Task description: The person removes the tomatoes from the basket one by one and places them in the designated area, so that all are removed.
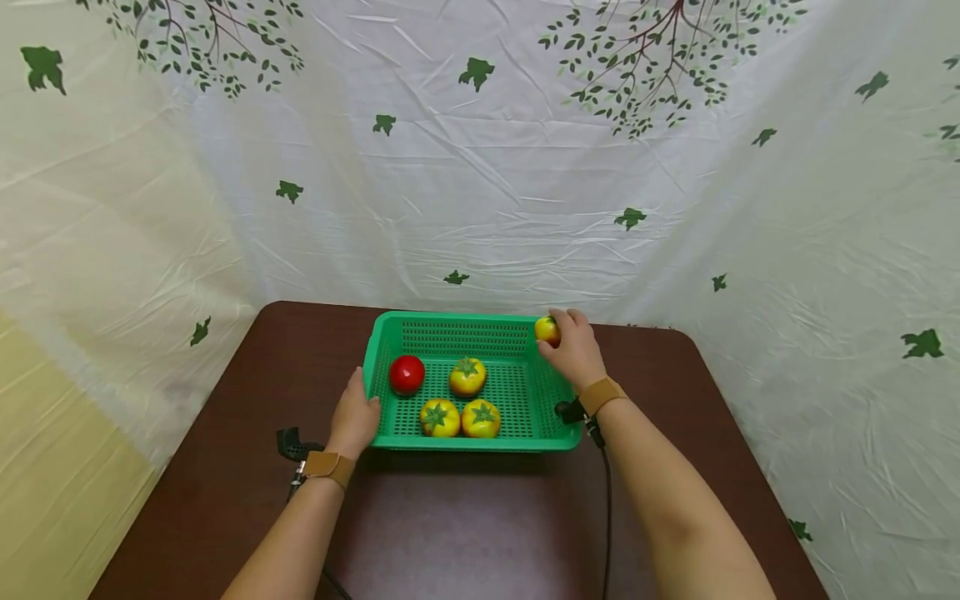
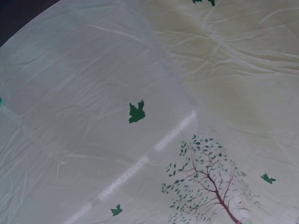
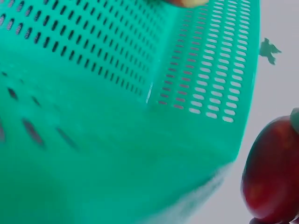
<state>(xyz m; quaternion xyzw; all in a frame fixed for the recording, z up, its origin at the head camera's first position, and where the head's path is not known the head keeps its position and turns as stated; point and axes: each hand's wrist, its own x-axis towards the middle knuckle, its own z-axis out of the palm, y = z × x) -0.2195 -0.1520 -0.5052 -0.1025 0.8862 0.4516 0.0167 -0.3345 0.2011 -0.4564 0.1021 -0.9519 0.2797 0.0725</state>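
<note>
A green plastic basket (image 1: 480,444) with slotted walls sits on the table. At its left side my left hand (image 1: 356,418) holds the rim, thumb over the edge and fingers along the outside. My right hand (image 1: 576,352) pinches a yellow-and-red tomato (image 1: 547,331) over the back right corner of the basket. Its dark red underside, a tomato (image 3: 271,170) beside the basket wall, shows in the right wrist view. Inside lie a plain red tomato (image 1: 407,375) at the left and several yellow tomatoes (image 1: 467,377) with green star-shaped tops. The left wrist view shows neither hand.
The dark brown table (image 1: 465,525) has rounded back corners. White curtains (image 1: 480,167) with green leaf prints hang behind it and on both sides. A black cable (image 1: 608,517) runs from the right wrist camera down over the table.
</note>
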